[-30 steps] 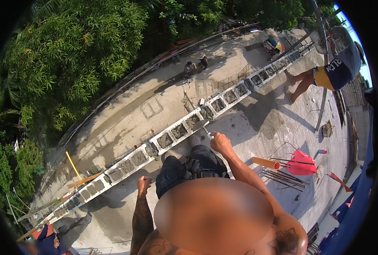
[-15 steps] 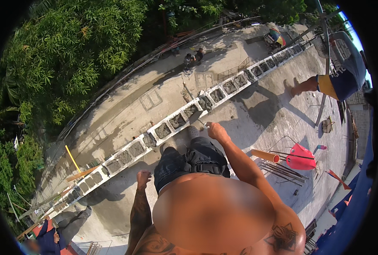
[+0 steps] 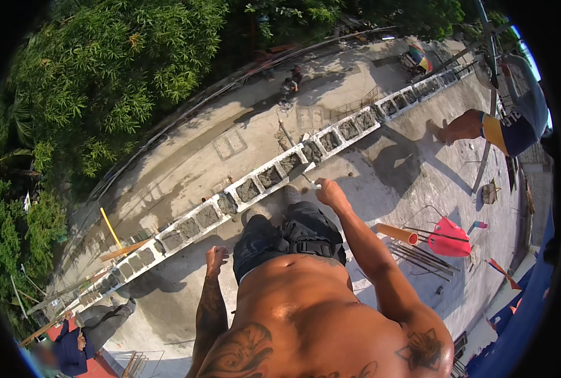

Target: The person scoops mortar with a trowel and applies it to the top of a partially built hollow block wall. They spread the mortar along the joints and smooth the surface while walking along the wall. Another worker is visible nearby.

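My right hand [image 3: 331, 193] is closed round the light handle of a trowel [image 3: 310, 179], beside the near face of the hollow-block wall [image 3: 233, 187]. The trowel's blade is small and partly lost against the blocks. Grey mortar [image 3: 248, 190] fills many of the wall's cells, some of them unevenly. My left hand [image 3: 216, 260] hangs at my left side, short of the wall, its fingers curled and nothing visible in them.
A person [image 3: 514, 120] stands at the far right by the wall; another [image 3: 72, 346] is at the lower left. An orange pipe [image 3: 397, 234], steel bars [image 3: 422, 259] and a pink container [image 3: 448, 237] lie to my right. Beyond the wall is a lower pavement [image 3: 192, 157].
The view has shifted slightly, so the wall and floor things sit a little further right. My right hand still holds the trowel by the wall, and the blade shows less. My left hand stays low.
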Motion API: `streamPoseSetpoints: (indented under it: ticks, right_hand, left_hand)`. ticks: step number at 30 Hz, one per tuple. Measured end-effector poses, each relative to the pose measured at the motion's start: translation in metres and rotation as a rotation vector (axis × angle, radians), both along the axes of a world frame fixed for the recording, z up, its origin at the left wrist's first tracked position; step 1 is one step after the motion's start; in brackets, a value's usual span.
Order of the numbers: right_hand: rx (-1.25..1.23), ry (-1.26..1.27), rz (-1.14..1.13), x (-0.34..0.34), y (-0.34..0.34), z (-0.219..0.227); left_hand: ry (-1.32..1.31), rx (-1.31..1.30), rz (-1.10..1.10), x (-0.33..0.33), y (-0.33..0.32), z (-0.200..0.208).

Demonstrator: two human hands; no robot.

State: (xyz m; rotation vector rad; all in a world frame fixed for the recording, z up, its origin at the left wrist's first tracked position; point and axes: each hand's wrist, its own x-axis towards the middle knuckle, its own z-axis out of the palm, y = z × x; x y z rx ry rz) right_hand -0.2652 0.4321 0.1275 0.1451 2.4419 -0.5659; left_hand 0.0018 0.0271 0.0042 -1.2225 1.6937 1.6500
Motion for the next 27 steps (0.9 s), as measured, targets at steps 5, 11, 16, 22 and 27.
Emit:
streamPoseSetpoints:
  ticks: [5, 11, 16, 22, 27]
  right_hand:
    - [0.004, 0.053, 0.022, 0.007, 0.017, -0.001]
    - [0.031, 0.007, 0.077, 0.001, 0.001, -0.035]
    - [0.033, 0.134, -0.015, 0.010, 0.009, -0.025]
    - [0.032, 0.158, -0.002, 0.015, 0.023, -0.038]
    - [0.009, 0.100, -0.004, 0.009, 0.012, -0.040]
  left_hand:
    - [0.013, -0.015, 0.036, 0.007, -0.001, 0.000]
    - [-0.085, 0.013, 0.005, 0.007, 0.007, -0.012]
    - [0.038, 0.003, 0.032, -0.001, 0.003, -0.010]
    - [-0.007, -0.005, 0.011, -0.006, -0.001, -0.013]
    - [0.044, -0.021, -0.032, -0.006, -0.003, -0.014]
